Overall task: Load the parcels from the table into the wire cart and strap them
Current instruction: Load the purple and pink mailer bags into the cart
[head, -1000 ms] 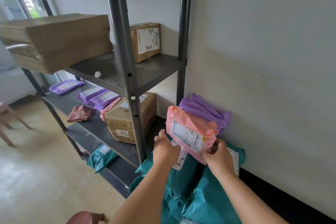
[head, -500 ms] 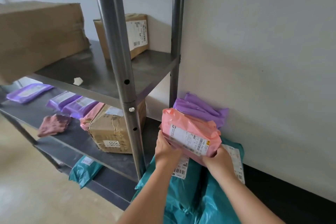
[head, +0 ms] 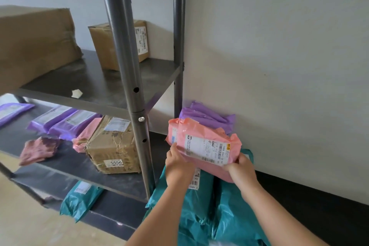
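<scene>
Just off the right end of the shelf rack (head: pixel 127 78), close to the wall, the pink parcel (head: pixel 199 132) sits over a pile of teal parcels (head: pixel 201 205) with both hands on it. The left hand (head: pixel 178 163) grips its left edge, thumb on top and fingers curled underneath. The right hand (head: pixel 242 170) is clamped on the lower right corner, thumb right at the edge of the label. Honestly can't tell if the parcel is resting on the pile or lifted a bit.

It's a crinkly, lumpy pink plastic mailer with its top end folded over, and a white shipping label with barcodes faces up. A purple parcel (head: pixel 207 119) is right behind it against the wall.

On the rack's middle shelf, a taped cardboard box (head: pixel 113 146) marked 5556 stands at the right end by the front post, with more purple and pink mailers further left. One teal mailer (head: pixel 79 199) lies on the bottom shelf.
</scene>
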Demonstrator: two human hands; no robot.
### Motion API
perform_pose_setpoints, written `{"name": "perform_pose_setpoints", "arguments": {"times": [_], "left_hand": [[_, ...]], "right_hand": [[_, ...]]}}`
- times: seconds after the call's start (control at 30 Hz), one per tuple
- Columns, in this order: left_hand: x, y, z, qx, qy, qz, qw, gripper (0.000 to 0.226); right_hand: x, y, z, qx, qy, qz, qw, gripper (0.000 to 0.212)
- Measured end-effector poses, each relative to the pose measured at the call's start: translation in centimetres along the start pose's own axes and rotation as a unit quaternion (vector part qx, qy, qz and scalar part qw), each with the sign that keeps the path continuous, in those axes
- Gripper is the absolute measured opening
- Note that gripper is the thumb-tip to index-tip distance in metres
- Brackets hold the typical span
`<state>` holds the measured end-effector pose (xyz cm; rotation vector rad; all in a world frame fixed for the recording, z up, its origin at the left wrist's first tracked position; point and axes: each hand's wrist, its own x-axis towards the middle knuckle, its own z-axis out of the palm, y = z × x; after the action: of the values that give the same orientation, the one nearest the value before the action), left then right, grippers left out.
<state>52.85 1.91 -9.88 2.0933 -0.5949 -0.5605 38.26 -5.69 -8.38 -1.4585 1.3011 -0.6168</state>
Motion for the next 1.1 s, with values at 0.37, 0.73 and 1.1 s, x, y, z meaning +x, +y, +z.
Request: {"name": "perform_pose_setpoints", "arguments": {"times": [0.37, 0.73, 1.1], "left_hand": [[-5.7, 1.2, 2.9, -0.027, 0.04, 0.098, 0.994, 0.048], [-16.2, 4.3, 11.8, -0.018, 0.032, 0.194, 0.98, 0.036], [-34.6, 5.8, 26.4, 0.067, -0.148, 0.233, 0.959, 0.037]], "right_hand": [[-3.3, 2.0, -6.2, 0.113, 0.051, 0.038, 0.992, 0.033], [-9.7, 8.5, -18.6, 0.142, 0.135, 0.055, 0.979, 0.032], [-20.7, 22.2, -36.1, 0.125, 0.314, 0.135, 0.931, 0.016]]}}
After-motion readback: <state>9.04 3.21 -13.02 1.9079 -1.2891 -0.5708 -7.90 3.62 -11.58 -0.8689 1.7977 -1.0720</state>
